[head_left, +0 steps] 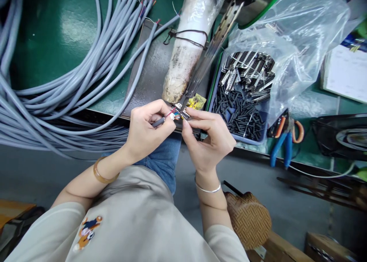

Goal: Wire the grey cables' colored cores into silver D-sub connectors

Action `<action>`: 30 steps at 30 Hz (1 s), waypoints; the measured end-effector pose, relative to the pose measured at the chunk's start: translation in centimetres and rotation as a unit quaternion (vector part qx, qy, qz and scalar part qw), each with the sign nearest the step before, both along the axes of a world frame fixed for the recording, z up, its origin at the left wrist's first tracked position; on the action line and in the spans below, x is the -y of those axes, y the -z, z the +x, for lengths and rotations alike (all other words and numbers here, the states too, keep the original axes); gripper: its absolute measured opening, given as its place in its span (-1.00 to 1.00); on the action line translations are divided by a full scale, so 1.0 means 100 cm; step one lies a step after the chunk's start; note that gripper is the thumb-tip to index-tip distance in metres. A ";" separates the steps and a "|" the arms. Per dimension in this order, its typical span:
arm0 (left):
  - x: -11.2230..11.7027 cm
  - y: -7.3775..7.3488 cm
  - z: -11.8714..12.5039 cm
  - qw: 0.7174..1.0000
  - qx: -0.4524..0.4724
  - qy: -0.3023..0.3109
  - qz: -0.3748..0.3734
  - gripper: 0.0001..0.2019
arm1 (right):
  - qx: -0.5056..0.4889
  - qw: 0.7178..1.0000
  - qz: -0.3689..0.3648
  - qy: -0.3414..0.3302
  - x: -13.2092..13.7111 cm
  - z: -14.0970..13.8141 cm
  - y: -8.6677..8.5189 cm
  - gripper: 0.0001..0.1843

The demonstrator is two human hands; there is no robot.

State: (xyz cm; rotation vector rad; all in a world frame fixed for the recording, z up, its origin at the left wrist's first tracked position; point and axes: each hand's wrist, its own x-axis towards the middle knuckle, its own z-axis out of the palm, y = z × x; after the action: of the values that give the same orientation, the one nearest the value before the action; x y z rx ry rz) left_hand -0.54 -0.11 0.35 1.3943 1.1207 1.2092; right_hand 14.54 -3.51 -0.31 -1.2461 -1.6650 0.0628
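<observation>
Cable [158, 122] in left hand [149, 130] — connector [182, 111] in right hand [209, 134], partly hidden.

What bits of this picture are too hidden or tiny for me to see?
All in the head view:
Grey cable: partly hidden by the left hand.
Connector: partly covered by the right hand; pins too small to count.
Blue bin: floor mostly hidden under small black pieces.
Green-rimmed round thing: cut off by the top edge.
</observation>
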 end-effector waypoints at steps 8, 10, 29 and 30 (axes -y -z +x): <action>-0.002 -0.003 -0.002 1.000 0.015 0.014 -0.010 -0.86 | 0.014 1.000 0.006 -0.004 -0.001 -0.001 -0.002 -0.83; -0.002 -0.003 -0.002 1.000 0.010 0.016 -0.012 -0.86 | 0.025 1.000 0.011 -0.005 0.000 -0.001 -0.001 -0.83; 0.000 -0.003 -0.002 1.000 -0.009 0.020 -0.008 -0.87 | 0.092 0.995 0.043 0.014 0.002 -0.003 -0.003 -0.82; 0.000 -0.002 -0.002 1.000 -0.009 0.023 -0.009 -0.88 | 0.102 0.994 0.045 0.016 0.003 -0.003 -0.002 -0.81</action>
State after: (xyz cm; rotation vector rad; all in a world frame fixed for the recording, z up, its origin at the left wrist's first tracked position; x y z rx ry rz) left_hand -0.79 -0.13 0.57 1.4121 1.1052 1.1532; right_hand 14.22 -3.81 -0.09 -1.2437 -1.8006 -0.1632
